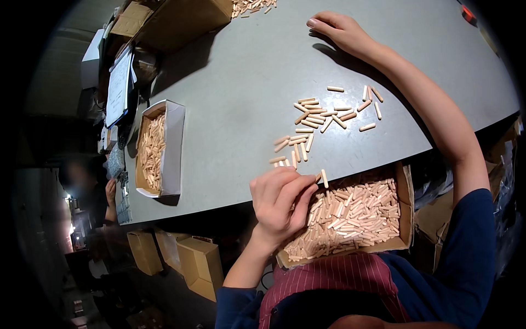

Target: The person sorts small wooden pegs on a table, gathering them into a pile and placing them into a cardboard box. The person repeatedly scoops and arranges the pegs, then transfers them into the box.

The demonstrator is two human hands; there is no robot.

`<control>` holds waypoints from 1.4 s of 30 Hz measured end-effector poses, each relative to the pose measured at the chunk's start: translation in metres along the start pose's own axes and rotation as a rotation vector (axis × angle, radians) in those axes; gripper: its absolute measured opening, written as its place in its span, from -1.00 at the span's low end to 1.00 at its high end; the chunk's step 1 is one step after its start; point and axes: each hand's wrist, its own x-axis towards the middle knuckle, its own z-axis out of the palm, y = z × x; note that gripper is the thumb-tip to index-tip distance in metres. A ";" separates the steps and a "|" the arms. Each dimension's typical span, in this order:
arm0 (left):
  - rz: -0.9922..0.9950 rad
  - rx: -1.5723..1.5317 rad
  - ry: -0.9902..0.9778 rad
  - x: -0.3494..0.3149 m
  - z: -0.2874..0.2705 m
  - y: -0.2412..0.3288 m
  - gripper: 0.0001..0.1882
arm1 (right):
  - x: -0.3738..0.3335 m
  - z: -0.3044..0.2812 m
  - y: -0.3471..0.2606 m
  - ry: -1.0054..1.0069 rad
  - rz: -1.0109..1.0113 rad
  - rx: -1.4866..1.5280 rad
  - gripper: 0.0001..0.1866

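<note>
Nearest us is the maroon pinstriped apron (329,277), worn over dark blue sleeves (466,241). Just beyond it, we see short wooden dowels (350,211) filling an open cardboard box (406,203), which sits against the near edge of the grey tabletop (235,109). More loose dowels (312,120) lie scattered on the tabletop beyond the box, a few at the left end of the spread blurred. The left hand (276,205) is at the edge, beside the box, its fingers curled inward; one pale dowel (324,178) shows just beside the fingertips, and we cannot tell whether they grip it. The right hand (345,35) reaches well past the scattered pieces, its fingers loosely bent above the tabletop; we see nothing in them, though their inner side is hidden. Farther out to the left, a white-sided carton (174,148) holds another load of dowels, and a brown box (186,24) stands at the far side near a small heap of dowels (253,6). Past the left end, we see papers (118,90) and a co-worker's hand (110,193). Open cardboard boxes (200,266) stand below.
</note>
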 end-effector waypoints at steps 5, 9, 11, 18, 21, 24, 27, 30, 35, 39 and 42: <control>-0.137 -0.154 0.010 0.002 -0.008 0.004 -0.73 | -0.001 0.002 -0.017 0.032 -0.020 -0.013 -0.49; -0.372 -0.481 0.035 -0.006 -0.011 0.006 -0.77 | -0.001 -0.002 -0.014 0.034 -0.014 -0.015 -0.49; -0.527 -0.666 0.014 -0.008 -0.015 0.010 -0.76 | -0.001 0.001 -0.004 0.092 -0.059 0.022 -0.48; -0.764 -1.001 0.101 -0.009 -0.030 0.011 -0.78 | -0.001 0.002 -0.009 0.084 -0.041 0.018 -0.48; -0.826 -1.108 0.143 -0.005 -0.034 0.009 -0.81 | 0.000 -0.001 -0.006 0.064 -0.025 0.053 -0.49; -0.852 -1.184 0.173 -0.005 -0.036 0.007 -0.84 | 0.000 -0.001 -0.007 0.059 -0.034 0.062 -0.50; -0.869 -1.247 0.195 -0.005 -0.037 0.005 -0.83 | 0.000 0.000 -0.008 0.058 -0.045 0.061 -0.51; -0.851 -1.299 0.219 -0.008 -0.036 0.001 -0.80 | -0.001 -0.002 -0.010 0.049 -0.054 0.056 -0.52; -0.835 -1.260 0.229 -0.006 -0.032 0.001 -0.79 | -0.003 -0.004 -0.008 0.046 -0.055 0.064 -0.54; -0.874 -1.232 0.270 -0.005 -0.037 -0.008 -0.78 | -0.001 -0.002 -0.007 0.029 -0.051 0.024 -0.54; -0.758 -0.908 0.383 0.006 -0.071 -0.050 -0.79 | -0.001 -0.002 -0.007 0.040 -0.023 -0.012 -0.56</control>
